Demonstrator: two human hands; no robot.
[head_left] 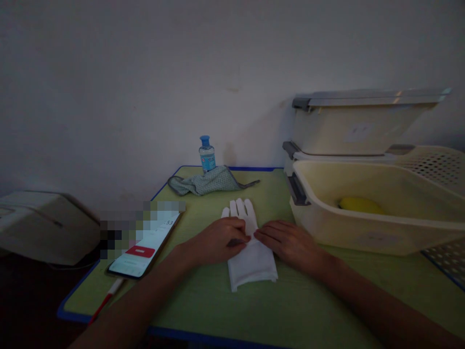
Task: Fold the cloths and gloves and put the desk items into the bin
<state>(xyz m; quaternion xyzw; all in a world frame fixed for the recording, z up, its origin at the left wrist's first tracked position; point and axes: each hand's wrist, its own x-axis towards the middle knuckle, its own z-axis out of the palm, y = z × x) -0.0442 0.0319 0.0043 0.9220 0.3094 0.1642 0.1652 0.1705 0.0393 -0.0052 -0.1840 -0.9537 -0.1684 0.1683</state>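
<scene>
A white fabric glove (253,264) lies on the green table, its fingers pointing away from me and its cuff toward me. My left hand (225,237) is over the glove's left side, with fingers curled and thumb and forefinger pinching the fabric near the middle. From the other side my right hand (290,242) rests with its fingers stretched out, the fingertips touching the glove's right edge; its thumb is hidden.
A phone (145,247) with a cable (105,303) lies at left. Behind the glove are a grey-green cloth (207,183) and a blue-capped bottle (207,156). At right stands a cream bin (348,230) holding a yellow object (359,204), before a lidded box (348,128).
</scene>
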